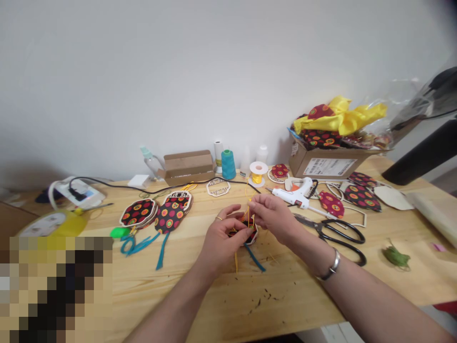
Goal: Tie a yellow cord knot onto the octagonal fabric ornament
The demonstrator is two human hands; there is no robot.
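Note:
Low over the middle of the table, my left hand (226, 236) grips a small patterned fabric ornament (253, 235) with a pale cut-out frame, thumb on top. A blue ribbon (255, 258) trails from its lower edge onto the wood. My right hand (270, 215) pinches a yellow cord (248, 209) just above the ornament, fingertips pressed together. More yellow cord hangs below the left hand. Much of the ornament is covered by my fingers. Black-handled scissors (344, 232) lie right of my right hand, and a white glue gun (296, 192) rests behind it.
Finished-looking patterned ornaments (171, 214) with blue ribbons lie at the left. Behind my hands stand a teal thread cone (228, 164) and a yellow cord spool (257, 174). A cardboard box (328, 162) heaped with fabric is at back right. A black cable (160, 189) crosses the table.

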